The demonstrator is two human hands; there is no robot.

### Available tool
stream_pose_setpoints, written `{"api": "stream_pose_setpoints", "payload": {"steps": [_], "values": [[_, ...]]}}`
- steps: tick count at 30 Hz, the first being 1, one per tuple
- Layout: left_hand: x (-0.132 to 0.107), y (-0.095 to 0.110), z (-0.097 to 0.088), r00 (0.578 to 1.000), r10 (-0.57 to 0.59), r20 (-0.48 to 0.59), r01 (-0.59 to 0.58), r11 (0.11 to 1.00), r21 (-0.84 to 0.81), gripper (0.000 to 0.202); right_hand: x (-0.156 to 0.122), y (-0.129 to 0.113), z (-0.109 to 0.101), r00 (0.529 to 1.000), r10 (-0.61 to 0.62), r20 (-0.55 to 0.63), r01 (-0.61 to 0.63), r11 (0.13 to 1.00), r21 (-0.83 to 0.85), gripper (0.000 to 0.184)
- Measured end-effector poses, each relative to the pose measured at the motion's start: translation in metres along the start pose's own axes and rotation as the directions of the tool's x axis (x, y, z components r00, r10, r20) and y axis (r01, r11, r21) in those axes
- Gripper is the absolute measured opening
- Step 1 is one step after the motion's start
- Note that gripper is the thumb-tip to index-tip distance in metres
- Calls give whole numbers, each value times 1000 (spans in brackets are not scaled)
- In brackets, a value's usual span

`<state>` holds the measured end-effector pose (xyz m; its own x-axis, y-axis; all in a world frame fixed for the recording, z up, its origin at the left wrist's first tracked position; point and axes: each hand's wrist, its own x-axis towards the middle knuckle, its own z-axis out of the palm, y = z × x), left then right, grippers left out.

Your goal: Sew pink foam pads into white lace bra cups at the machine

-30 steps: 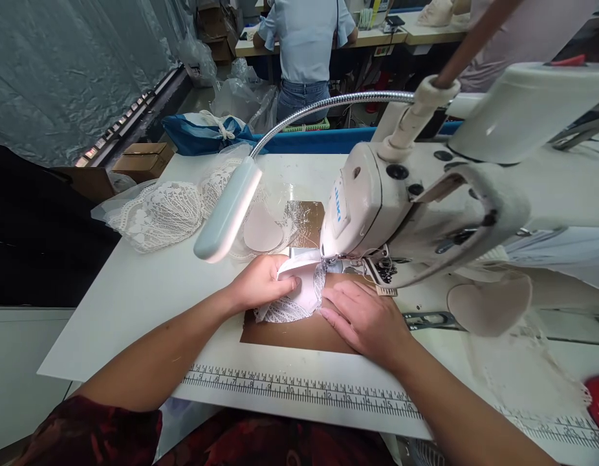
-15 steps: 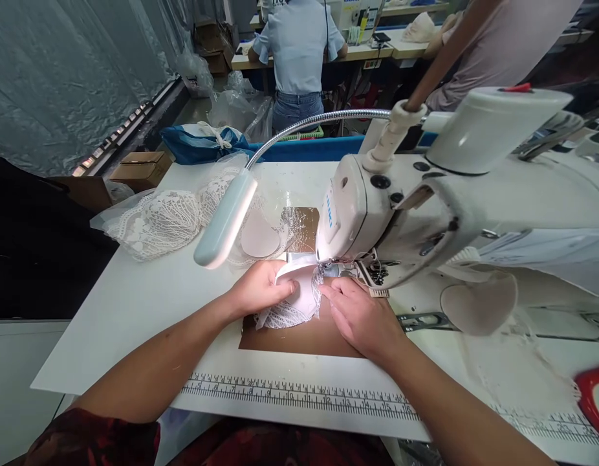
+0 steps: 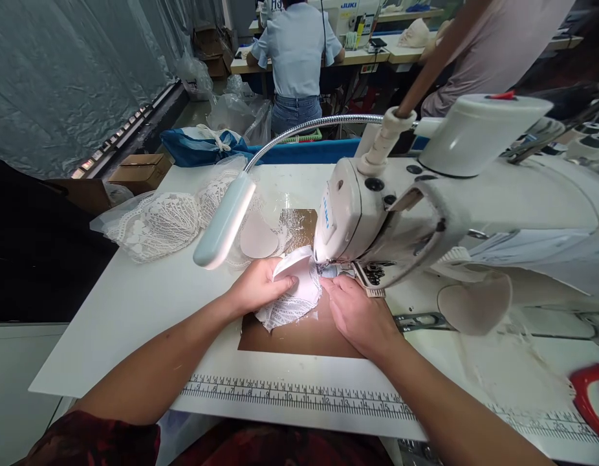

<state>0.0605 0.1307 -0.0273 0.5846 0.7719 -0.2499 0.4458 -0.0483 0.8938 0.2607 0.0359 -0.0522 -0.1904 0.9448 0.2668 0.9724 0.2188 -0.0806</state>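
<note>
A white bra cup (image 3: 299,285) with lace along its lower side lies under the needle area of the sewing machine (image 3: 338,220). My left hand (image 3: 259,285) is closed on the cup's left side, thumb on the inner face and fingers behind it. At the cup's right edge, my right hand (image 3: 358,314) has its fingers curled, with the fingertips gripping the lace edge close beside the presser foot. The machine head and my fingers partly hide the stitching spot. A brown plate (image 3: 299,340) lies beneath the cup and both hands.
Lace pieces (image 3: 158,223) and a plain cup (image 3: 258,236) lie behind my left hand, under the lamp (image 3: 226,220). To the right are another cup (image 3: 477,304) and red-handled scissors (image 3: 590,395). A ruler strip (image 3: 299,398) runs along the front edge. A person (image 3: 299,58) sits ahead.
The bra cup has turned and shifted slightly under the machine, its lace edge now nearer the needle. Both hands stay on it, nearly in place. The view has shifted slightly.
</note>
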Motion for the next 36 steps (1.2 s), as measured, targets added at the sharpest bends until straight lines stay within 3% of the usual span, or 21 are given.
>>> {"api": "stream_pose_setpoints", "payload": {"steps": [5,10,15,23,32,36], "values": [[1,-2,0,1000,28,4,-28,999,-17,29,-5,3,2,998,2,-65,-1,1000,20,35],[0,-1,-1,999,46,25,-45,998,-37,31,-2,1,-4,1000,-28,2,28,999,38,37],[0,-2,-2,999,29,33,-27,998,-53,31,-1,-1,-4,1000,-6,-8,7,999,44,36],[2,-3,-2,999,3,-53,-6,998,-62,28,-3,1,-3,1000,17,-17,-16,997,70,38],[2,-1,-2,999,2,-53,-6,997,-83,27,0,3,-8,988,-140,-63,148,979,141,37],[1,-1,-3,999,-8,-54,4,997,-76,25,0,1,-6,987,-138,-86,145,986,85,38]]}}
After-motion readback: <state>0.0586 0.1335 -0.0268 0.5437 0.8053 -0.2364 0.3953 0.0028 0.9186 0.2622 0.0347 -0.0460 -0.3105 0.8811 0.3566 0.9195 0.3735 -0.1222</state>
